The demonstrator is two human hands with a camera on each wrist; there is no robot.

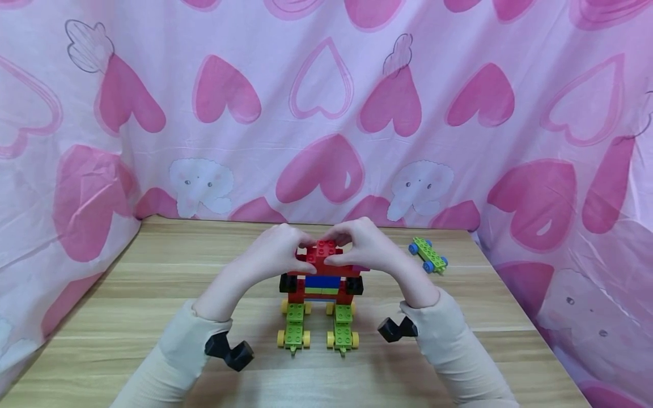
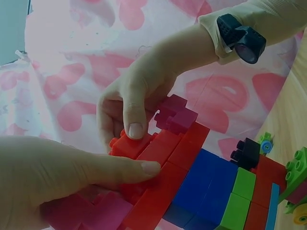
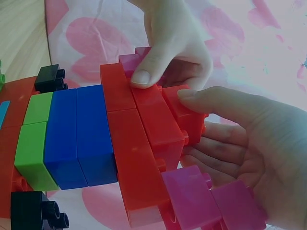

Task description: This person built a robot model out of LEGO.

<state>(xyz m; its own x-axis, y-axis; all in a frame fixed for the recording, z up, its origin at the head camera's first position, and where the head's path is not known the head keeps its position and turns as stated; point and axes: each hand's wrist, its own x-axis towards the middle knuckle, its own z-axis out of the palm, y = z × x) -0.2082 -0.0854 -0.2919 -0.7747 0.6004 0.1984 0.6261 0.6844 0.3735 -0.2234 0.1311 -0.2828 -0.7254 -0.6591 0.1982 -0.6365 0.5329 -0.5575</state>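
Note:
A brick figure (image 1: 322,286) stands in the middle of the wooden table (image 1: 153,283), with a red, blue and green body, black side bricks and two green wheeled feet (image 1: 295,333). Both hands meet at its top. My left hand (image 1: 275,255) and right hand (image 1: 364,246) pinch the small red top brick (image 1: 322,251) from either side. In the left wrist view my left thumb (image 2: 120,170) lies along the red brick (image 2: 134,146), and the right hand (image 2: 136,103) presses it from behind. In the right wrist view magenta bricks (image 3: 201,201) stick out at the figure's sides.
A loose green plate on blue wheels (image 1: 428,255) lies on the table to the right of the hands. Pink heart-patterned cloth (image 1: 326,113) walls in the back and both sides. Bare wood lies in front of the figure.

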